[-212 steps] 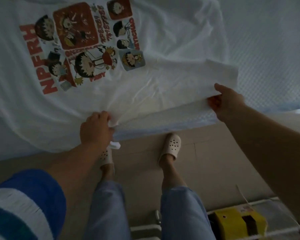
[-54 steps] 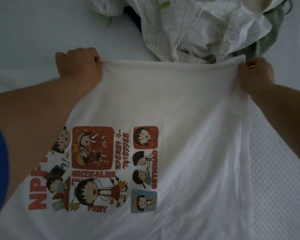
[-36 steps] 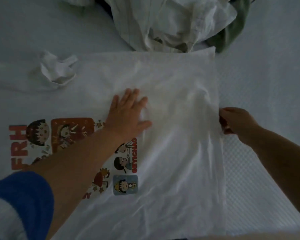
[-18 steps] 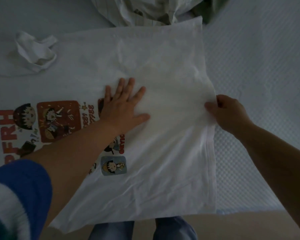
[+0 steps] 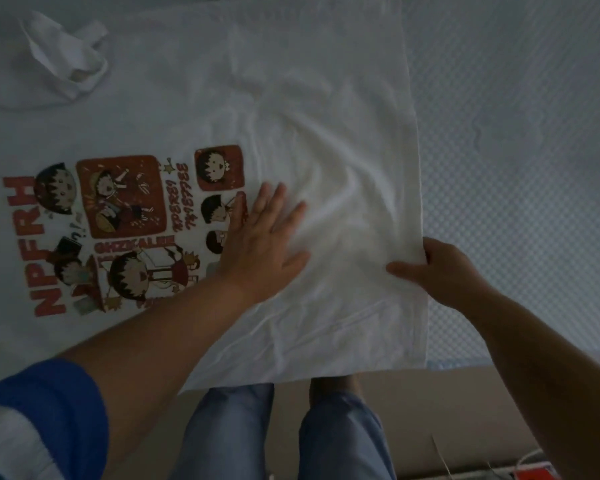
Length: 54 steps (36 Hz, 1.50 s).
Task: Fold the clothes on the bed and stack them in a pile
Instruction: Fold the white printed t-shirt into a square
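The left hand [image 5: 262,244] lies flat with fingers spread on the white T-shirt [image 5: 291,98], which is laid across the bed [image 5: 516,133]; the right hand [image 5: 440,271] pinches the shirt's right edge, thumb on top. The cartoon print [image 5: 118,230] reads "NPFRH" and "GHZKALEE"; smaller lettering is illegible, and the left arm covers its lower corner

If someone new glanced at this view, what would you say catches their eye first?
Most likely the red and brown cartoon print on the white T-shirt spread across the bed, left of centre. Next come the hands: the left hand lies flat on the shirt beside the print, while the right hand grips the shirt's right edge.
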Each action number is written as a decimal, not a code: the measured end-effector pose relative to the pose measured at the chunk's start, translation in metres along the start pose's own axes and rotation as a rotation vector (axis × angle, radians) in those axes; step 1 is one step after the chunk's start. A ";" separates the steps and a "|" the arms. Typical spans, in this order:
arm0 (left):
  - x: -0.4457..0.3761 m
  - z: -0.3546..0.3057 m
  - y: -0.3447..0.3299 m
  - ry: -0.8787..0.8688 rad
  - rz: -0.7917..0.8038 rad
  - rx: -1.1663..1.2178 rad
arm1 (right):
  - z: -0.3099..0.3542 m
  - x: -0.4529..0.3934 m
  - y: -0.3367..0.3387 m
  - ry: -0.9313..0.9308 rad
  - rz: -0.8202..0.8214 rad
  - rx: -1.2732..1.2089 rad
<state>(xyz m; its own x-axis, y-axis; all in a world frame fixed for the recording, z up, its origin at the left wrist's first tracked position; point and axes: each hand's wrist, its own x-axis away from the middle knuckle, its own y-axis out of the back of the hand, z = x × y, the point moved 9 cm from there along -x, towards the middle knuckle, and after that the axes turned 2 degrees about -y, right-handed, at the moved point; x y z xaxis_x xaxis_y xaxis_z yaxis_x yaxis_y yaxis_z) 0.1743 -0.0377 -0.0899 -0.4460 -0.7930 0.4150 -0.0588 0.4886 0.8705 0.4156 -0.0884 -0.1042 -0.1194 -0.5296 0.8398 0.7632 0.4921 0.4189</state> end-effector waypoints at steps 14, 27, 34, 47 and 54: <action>0.009 0.020 -0.022 0.057 0.072 -0.002 | -0.070 0.058 -0.040 -0.106 0.039 -0.062; 0.062 -0.012 -0.054 0.105 0.007 -0.036 | -0.139 0.074 -0.064 -0.107 -0.178 -0.028; 0.090 0.019 -0.029 0.287 -0.008 0.151 | -0.092 0.104 -0.042 -0.055 -0.370 0.129; 0.199 0.231 0.056 0.784 -0.242 0.474 | 0.141 0.079 -0.147 0.189 0.033 0.248; 0.179 0.369 0.072 0.767 -0.240 0.524 | 0.294 0.043 -0.208 0.265 0.045 0.310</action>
<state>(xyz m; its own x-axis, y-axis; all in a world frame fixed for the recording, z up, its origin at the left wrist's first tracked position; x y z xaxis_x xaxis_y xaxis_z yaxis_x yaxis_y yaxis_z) -0.2396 -0.0105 -0.0507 0.3247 -0.8247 0.4631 -0.5475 0.2353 0.8030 0.0649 -0.0107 -0.0536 0.1087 -0.6423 0.7587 0.5318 0.6824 0.5015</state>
